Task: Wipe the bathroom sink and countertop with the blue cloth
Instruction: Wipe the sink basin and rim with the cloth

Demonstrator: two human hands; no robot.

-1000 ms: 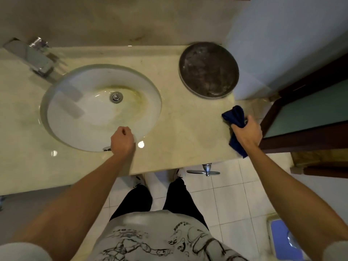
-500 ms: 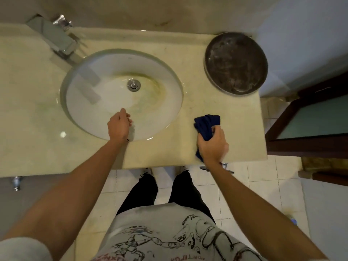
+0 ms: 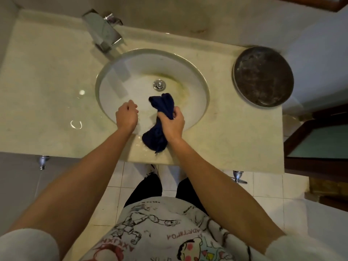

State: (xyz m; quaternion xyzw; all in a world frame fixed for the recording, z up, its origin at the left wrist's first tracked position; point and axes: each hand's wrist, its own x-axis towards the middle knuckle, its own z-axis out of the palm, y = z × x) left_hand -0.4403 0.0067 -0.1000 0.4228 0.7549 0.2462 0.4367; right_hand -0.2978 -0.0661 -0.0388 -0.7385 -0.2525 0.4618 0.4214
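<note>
The white oval sink (image 3: 120, 95) is set in a beige stone countertop (image 3: 47, 87) and shows yellow-green staining around its metal drain (image 3: 159, 85). My right hand (image 3: 172, 123) grips the bunched dark blue cloth (image 3: 162, 106) over the sink's front rim. One end of the cloth lies in the basin below the drain; the other end hangs onto the wet front strip of counter. My left hand (image 3: 126, 116) is over the front-left of the basin, fingers curled, holding nothing.
A chrome faucet (image 3: 102, 30) stands at the back left of the sink. A round dark metal tray (image 3: 263, 76) sits on the counter's right end. Beyond it are a white wall and a dark wooden door frame (image 3: 308, 127). Tiled floor lies below the counter.
My right hand has carried the cloth leftward from the counter's right edge across the counter to the sink's front rim. My left hand stayed at the front of the sink.
</note>
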